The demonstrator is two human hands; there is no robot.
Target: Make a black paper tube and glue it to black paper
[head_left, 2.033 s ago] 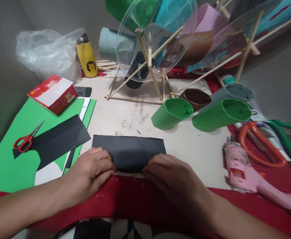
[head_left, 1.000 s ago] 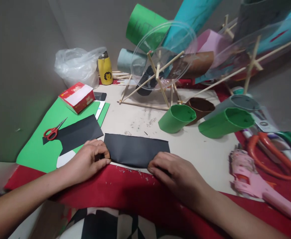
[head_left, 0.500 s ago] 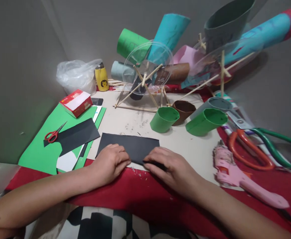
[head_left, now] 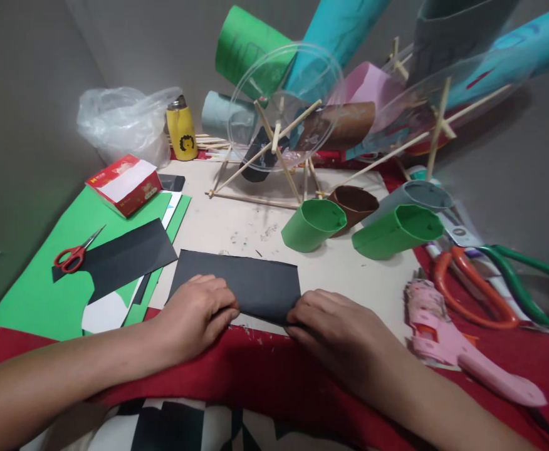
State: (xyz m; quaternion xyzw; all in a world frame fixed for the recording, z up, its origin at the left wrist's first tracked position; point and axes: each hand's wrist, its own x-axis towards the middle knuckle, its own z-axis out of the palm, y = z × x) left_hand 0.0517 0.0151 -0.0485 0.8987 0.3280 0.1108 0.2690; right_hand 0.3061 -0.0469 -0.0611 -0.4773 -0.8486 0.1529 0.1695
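Observation:
A rectangle of black paper (head_left: 256, 282) lies on the pale board (head_left: 209, 228) in front of me. My left hand (head_left: 206, 310) is closed on its near edge at the left, fingertips and thumb pinched together. At the near right corner my right hand (head_left: 324, 322) grips the same sheet, fingers curled over it and thumb below. To the left, another cut piece of black paper (head_left: 133, 254) rests on green sheets (head_left: 34, 288), with small red-handled scissors (head_left: 74, 255) on top.
Behind stands a wheel of sticks and clear plastic discs (head_left: 277, 138) carrying coloured paper tubes. Green cups (head_left: 309, 228), a brown tube (head_left: 356, 203), a pink glue gun (head_left: 462, 351) and large scissors (head_left: 472, 291) are at right. A red box (head_left: 126, 188) and yellow bottle (head_left: 181, 128) stand left.
My view has tilted and moved closer, so things shift outward. The right hand has moved to the sheet's near right corner; its fingers are curled more tightly. The left hand keeps its hold.

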